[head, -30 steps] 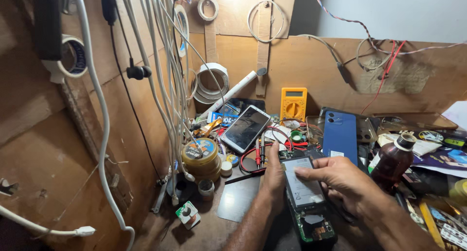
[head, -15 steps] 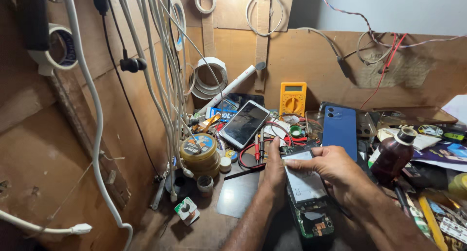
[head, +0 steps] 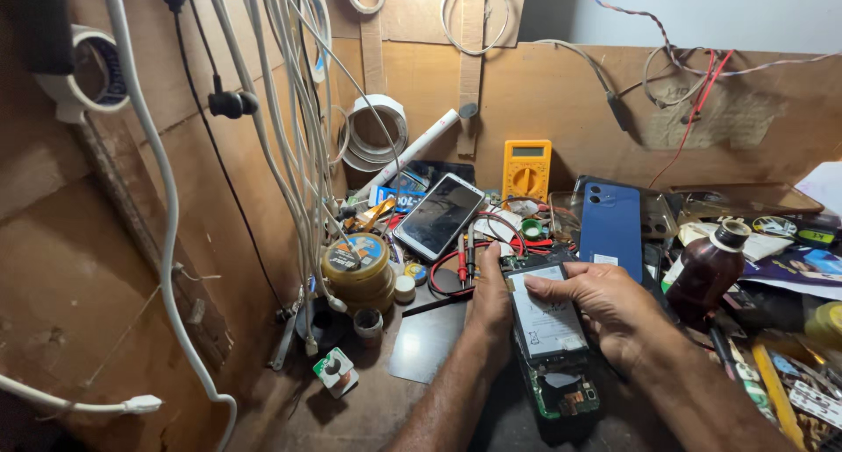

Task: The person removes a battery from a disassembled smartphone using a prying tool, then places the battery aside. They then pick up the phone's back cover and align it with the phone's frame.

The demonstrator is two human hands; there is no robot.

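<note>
both hands have been staying on the opened phone (head: 551,347) on the cluttered bench; the left hand (head: 488,305) is clasping its edge, the right hand (head: 605,305) is now pressing fingers on the white battery (head: 545,316).

A cluttered phone-repair workbench: yellow multimeter (head: 526,168), opened phones (head: 552,340), hanging cables (head: 289,128), tape rolls (head: 375,134).

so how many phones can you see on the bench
3: an opened phone with its back off, held between the left hand and right hand; a black-screened phone leaning behind; a blue phone standing right. More may hide in the clutter.
</note>
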